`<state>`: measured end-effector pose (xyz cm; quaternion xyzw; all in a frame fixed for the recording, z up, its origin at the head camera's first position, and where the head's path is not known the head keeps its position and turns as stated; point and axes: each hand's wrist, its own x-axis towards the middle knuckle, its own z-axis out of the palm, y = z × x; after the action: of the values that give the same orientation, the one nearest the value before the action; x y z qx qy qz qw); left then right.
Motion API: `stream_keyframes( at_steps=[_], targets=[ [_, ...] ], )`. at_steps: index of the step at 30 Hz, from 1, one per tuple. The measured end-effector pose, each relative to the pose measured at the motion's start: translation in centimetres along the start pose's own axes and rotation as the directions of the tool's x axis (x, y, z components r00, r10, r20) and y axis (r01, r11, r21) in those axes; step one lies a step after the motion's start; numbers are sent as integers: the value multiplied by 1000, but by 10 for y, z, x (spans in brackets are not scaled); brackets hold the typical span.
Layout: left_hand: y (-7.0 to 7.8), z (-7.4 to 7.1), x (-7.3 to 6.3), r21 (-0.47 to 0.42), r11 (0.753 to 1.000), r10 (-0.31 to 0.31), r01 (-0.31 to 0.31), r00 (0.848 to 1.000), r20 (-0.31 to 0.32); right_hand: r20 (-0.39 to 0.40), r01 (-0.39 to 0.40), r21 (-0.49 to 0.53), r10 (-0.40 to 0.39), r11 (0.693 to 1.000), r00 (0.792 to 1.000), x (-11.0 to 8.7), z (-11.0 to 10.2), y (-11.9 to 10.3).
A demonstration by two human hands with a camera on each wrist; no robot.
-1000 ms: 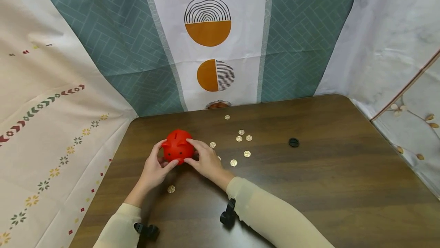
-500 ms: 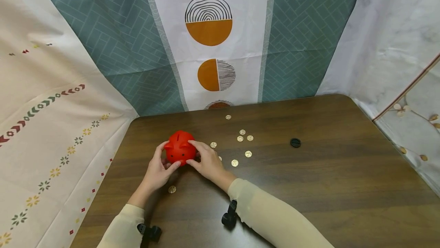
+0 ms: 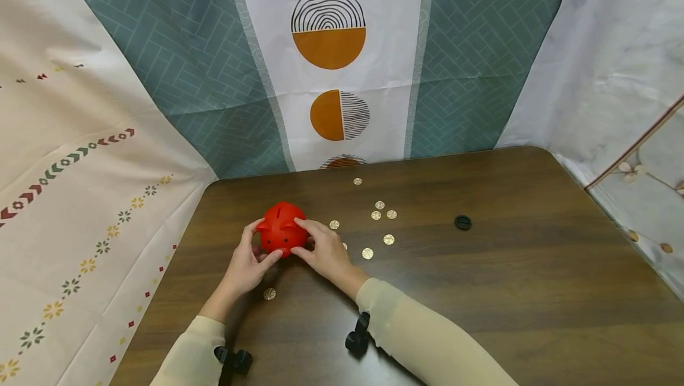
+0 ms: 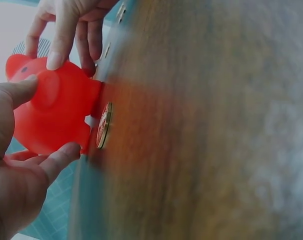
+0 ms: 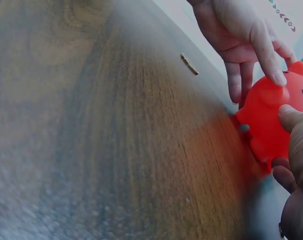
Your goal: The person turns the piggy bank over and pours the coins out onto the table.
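Observation:
A red piggy bank (image 3: 281,228) with a coin slot on top stands on the table, its snout and dark eyes towards me. My left hand (image 3: 247,266) holds its left side, thumb at the snout and fingers round the flank. From the other side my right hand (image 3: 327,254) grips it, thumb also by the snout, fingertips near the ear. In the left wrist view both thumbs press the front of the piggy bank (image 4: 54,112), and its short legs face the tabletop. One gold coin (image 3: 269,294) lies close in front of my left hand.
Several gold coins (image 3: 389,239) lie scattered to the right of the piggy bank, one (image 3: 357,181) near the back edge. A round black plug (image 3: 462,222) lies further right on the brown wooden table (image 3: 507,291). Patterned cloths (image 3: 240,107) hang behind and at the sides.
The head view has shifted slightly, so the whole scene sits a little further right. Both hands keep the same hold on the piggy bank.

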<state>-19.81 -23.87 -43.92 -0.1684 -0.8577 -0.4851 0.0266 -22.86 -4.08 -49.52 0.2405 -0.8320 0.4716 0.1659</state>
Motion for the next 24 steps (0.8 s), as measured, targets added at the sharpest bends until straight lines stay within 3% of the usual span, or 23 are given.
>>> stream_keyframes(
  at_steps=[7, 12, 17, 21, 24],
  targets=[
    [0, -2, -2, 16, 999, -46, 45, 999, 27, 23, -4, -89, 6, 996, 1000, -5, -1, -1],
    [-12, -6, -4, 4, 998, -68, 68, 998, 4, 80, -4, -104, 12, 995, 997, -10, -23, -8],
    [-29, -18, -10, 77, 995, -57, 60, 998, -41, 130, -3, -128, 20, 992, 991, -18, -82, -9],
    [-26, -32, -18, 194, 981, 0, 8, 999, -43, 126, 8, -246, 23, 969, 992, -32, -147, 6],
    [-20, -44, -23, 312, 950, 37, -23, 999, -38, 115, -30, -329, 72, 944, 991, -48, -198, 22]
  ],
)
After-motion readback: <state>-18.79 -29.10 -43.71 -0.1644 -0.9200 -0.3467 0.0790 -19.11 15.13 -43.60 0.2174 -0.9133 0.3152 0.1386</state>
